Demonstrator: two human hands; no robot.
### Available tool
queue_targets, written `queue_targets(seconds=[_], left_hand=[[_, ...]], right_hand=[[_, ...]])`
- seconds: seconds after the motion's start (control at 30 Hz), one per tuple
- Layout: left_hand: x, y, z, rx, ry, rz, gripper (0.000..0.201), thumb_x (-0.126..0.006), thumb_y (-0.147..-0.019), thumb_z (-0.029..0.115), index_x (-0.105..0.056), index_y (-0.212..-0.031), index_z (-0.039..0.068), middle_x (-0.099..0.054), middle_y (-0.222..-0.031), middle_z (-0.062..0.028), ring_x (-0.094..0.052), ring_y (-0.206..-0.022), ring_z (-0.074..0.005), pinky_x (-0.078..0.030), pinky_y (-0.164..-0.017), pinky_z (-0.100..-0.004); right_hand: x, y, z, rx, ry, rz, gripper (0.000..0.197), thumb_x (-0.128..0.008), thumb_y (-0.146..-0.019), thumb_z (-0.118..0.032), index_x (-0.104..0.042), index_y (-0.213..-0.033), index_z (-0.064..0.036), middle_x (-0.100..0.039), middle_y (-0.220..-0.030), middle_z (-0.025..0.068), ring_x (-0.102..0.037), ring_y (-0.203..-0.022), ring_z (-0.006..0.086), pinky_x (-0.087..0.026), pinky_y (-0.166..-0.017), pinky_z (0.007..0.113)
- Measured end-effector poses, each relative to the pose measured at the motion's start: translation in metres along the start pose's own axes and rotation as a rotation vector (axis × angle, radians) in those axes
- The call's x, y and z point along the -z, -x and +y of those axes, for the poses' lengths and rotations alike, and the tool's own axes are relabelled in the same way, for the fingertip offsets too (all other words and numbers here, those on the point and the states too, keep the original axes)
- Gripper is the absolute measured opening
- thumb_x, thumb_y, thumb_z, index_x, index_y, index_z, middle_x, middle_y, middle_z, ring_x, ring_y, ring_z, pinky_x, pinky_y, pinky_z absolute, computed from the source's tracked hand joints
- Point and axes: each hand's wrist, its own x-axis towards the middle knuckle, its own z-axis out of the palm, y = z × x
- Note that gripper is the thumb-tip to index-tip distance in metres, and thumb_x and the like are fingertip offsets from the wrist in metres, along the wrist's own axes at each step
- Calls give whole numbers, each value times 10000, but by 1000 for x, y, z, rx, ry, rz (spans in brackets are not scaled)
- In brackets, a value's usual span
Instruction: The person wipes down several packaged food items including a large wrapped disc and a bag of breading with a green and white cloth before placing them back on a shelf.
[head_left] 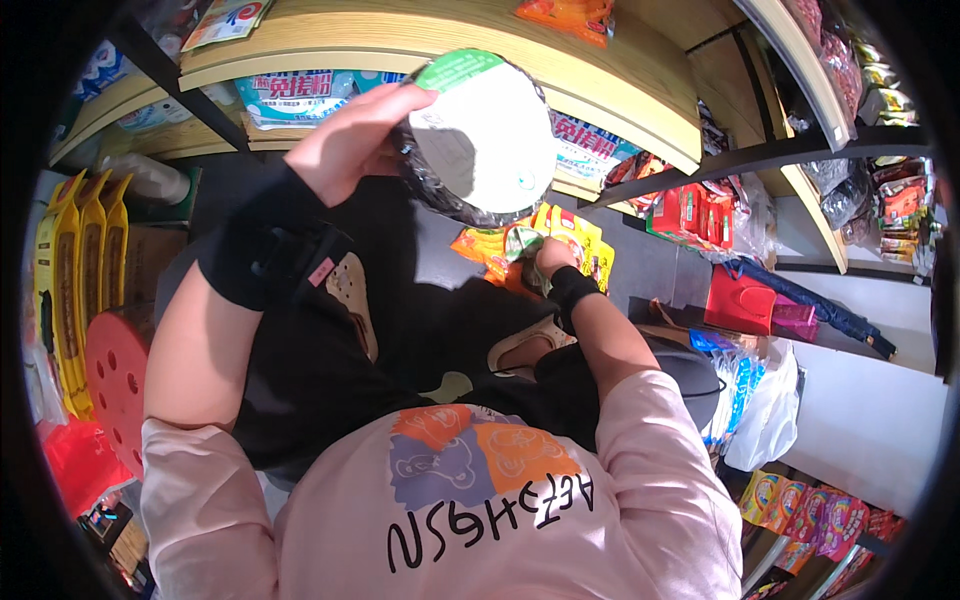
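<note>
A round tub [482, 150] in dark shiny wrap, its flat white lid edged with green, is raised at the front of the shelf. My left hand [350, 140] is closed on its left side, the thumb lying over the lid. Lower and to the right, my right hand [555, 258] has its fingers curled around the edge of a colourful packet [522, 240]. Yellow packets [598, 250] and orange packets [482, 243] lie around that hand, close to the floor. Part of the right fingers is hidden by the wrist and packaging.
A wooden shelf [350, 45] crosses the front, with blue-white bags [295, 97] on the level below. Yellow bags [85, 260] and a red perforated stool [115, 375] stand at left. On the right are a red box [692, 215], a red bag [738, 300] and a white plastic bag [770, 420].
</note>
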Motion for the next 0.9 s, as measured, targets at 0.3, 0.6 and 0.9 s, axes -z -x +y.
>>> queue_targets(seconds=[0.3,0.6,0.9], left_hand=[[-21,-5,1,-8,-55,67,364,-503,-911,412,-566,-1115,117,-558,-998,-13,-510,-856,-102,-424,-761,-288],[-77,7,-1,49,6,-179,447,-510,-925,345,-434,-1289,98,-564,-1064,-16,-570,-965,-88,-510,-754,-280],[-74,-5,-3,52,60,-22,344,-520,-893,256,-500,-1190,83,-590,-974,0,-589,-813,-62,-461,-597,-188]], right_hand=[[191,26,-31,330,-110,578,369,-505,-826,-152,-608,-1177,-197,-656,-897,193,-647,-824,341,-524,-732,430],[271,180,-88,675,3,995,445,-543,-759,12,-582,-1171,-152,-623,-884,136,-628,-760,286,-510,-664,374],[258,221,-120,1139,75,748,390,-583,-758,-109,-572,-1144,-161,-580,-1044,157,-610,-953,300,-508,-816,387]])
